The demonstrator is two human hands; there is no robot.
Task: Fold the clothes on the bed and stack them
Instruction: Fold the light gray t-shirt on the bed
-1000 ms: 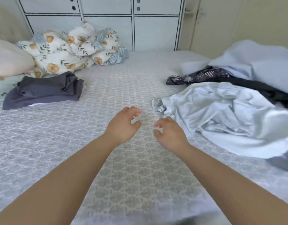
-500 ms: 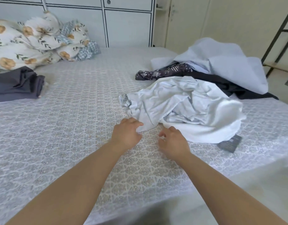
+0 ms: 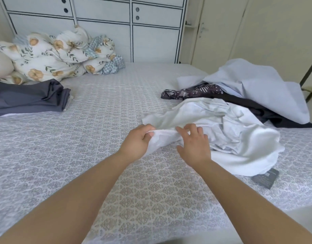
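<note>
While the left hand point(image 3: 137, 143) curls its fingers and thumb round the near edge of the white garment point(image 3: 222, 131), bunching the cloth, the right hand point(image 3: 194, 145) lies just beside it with fingers spread and slightly bent, their tips touching the same edge without a clear pinch. Both bare forearms reach in from the bottom of the head view. The white garment sprawls crumpled on the right half of the bed point(image 3: 107, 106), whose cover has a grey lattice print. A small dark tag point(image 3: 266, 177) lies at the garment's near right corner. Behind it, a dark patterned garment point(image 3: 190, 92) and a black garment point(image 3: 267, 115) lie partly under a pale blue sheet point(image 3: 257, 87). Well apart, at the far left of the bed, a folded grey garment point(image 3: 28, 99) rests in front of a heaped floral quilt point(image 3: 54, 55). White cabinet doors point(image 3: 151, 32) stand beyond the bed.
</note>
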